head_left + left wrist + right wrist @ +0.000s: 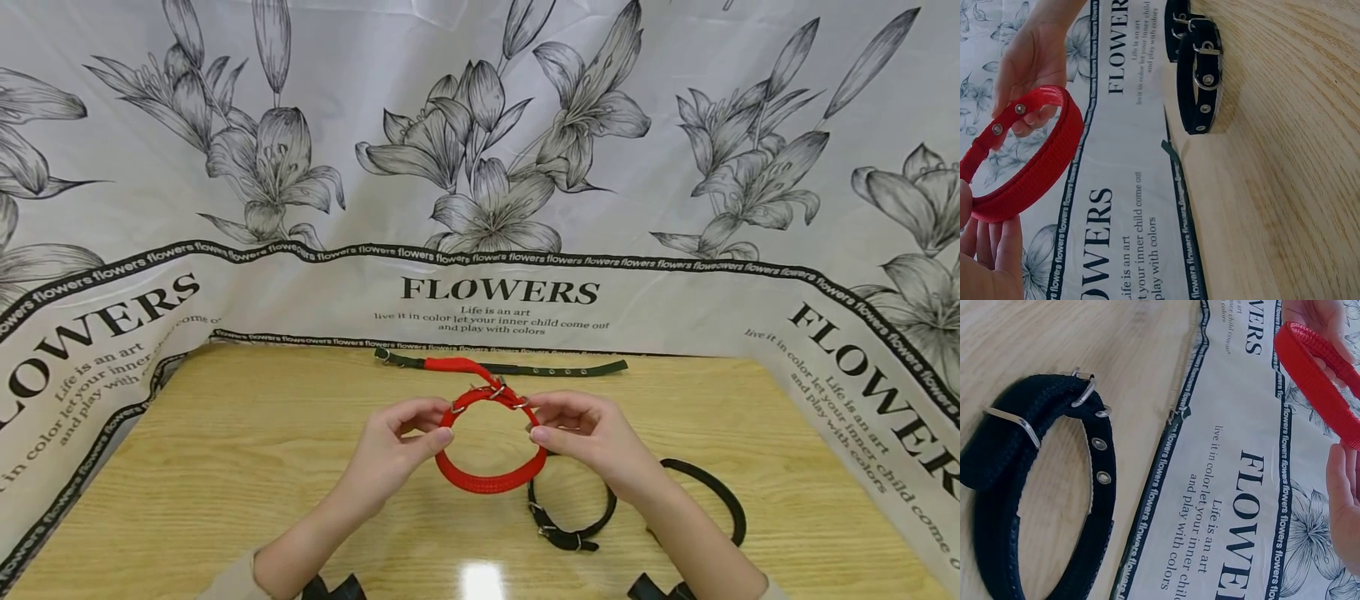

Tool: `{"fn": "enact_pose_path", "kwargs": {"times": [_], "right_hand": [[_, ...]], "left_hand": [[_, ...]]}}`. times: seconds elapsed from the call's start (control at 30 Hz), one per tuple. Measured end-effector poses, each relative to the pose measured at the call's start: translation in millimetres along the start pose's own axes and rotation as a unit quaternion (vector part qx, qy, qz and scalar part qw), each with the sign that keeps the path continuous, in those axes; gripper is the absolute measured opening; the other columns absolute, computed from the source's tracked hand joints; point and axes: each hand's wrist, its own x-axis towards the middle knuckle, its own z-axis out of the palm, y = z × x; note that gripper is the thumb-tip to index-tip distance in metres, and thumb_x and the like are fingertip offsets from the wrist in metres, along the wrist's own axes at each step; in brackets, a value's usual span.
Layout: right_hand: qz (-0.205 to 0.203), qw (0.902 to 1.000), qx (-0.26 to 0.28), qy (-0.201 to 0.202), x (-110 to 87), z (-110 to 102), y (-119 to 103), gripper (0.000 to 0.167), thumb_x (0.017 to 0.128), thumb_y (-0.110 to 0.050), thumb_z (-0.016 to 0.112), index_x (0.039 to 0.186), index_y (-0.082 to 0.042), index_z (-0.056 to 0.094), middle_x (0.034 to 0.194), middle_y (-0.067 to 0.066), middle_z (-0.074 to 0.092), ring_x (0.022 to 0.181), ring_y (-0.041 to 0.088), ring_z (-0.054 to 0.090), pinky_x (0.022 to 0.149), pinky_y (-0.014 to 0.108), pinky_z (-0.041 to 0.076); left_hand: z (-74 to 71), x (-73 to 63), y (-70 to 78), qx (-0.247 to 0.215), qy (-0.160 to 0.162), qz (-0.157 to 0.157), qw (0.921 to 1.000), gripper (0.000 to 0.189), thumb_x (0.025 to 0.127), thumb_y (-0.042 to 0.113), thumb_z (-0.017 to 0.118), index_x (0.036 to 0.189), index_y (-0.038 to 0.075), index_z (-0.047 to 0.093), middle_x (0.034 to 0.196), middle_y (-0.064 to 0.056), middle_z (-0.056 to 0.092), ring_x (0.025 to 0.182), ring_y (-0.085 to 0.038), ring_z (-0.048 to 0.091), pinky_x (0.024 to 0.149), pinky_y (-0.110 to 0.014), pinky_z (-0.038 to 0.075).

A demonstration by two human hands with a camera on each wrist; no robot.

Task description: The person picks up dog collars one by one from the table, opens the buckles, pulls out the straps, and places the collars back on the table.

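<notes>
Left hand [397, 446] and right hand [588, 433] — fingers [551, 437] pinching a ring-shaped, textured red collar [487, 484]; right forearm [686, 525] partly hides a black loop [738, 515].

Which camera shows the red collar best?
The head view: it frames the red collar, ring and loose end. The left wrist view shows two eyelets, but its edge crops the ring; the right wrist view catches only part.
</notes>
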Motion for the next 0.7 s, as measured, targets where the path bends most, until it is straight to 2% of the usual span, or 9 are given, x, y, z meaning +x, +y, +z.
{"fn": "enact_pose_path", "kwargs": {"times": [0.2,0.37,0.7], "right_hand": [[0.030,0.9993,-0.022,-0.004,6.7,-1.1,-8.3,0.032,0.084,-0.010,0.068,0.111,0.007,0.062,0.098,0.014,0.065,0.086,0.017,0.063,0.073,0.033,0.055],[0.046,0.9986,-0.024,-0.007,11.5,-0.8,-15.4,0.031,0.083,-0.013,0.071,0.108,0.004,0.064,0.097,0.013,0.066,0.085,0.020,0.064,0.071,0.032,0.054],[0.044,0.9985,-0.031,-0.006,11.5,0.5,-17.9,0.029,0.083,-0.014,0.071,0.106,0.003,0.065,0.095,0.011,0.067,0.084,0.021,0.064,0.070,0.032,0.054]], "left_hand": [[0.9,-1.3,-1.8,0.013,-0.010,0.008,0.9998,0.026,0.080,-0.002,0.069,0.106,-0.002,0.065,0.096,-0.011,0.062,0.090,-0.022,0.057,0.076,-0.027,0.054],[3.2,-1.4,-3.9,0.021,-0.021,0.002,0.9995,0.025,0.080,-0.001,0.070,0.105,0.001,0.066,0.098,-0.010,0.061,0.091,-0.024,0.056,0.075,-0.027,0.054],[5.0,-2.0,-4.7,0.013,-0.020,0.003,0.9997,0.026,0.080,-0.004,0.069,0.105,-0.001,0.065,0.098,-0.011,0.061,0.092,-0.024,0.056,0.075,-0.028,0.055]]}}
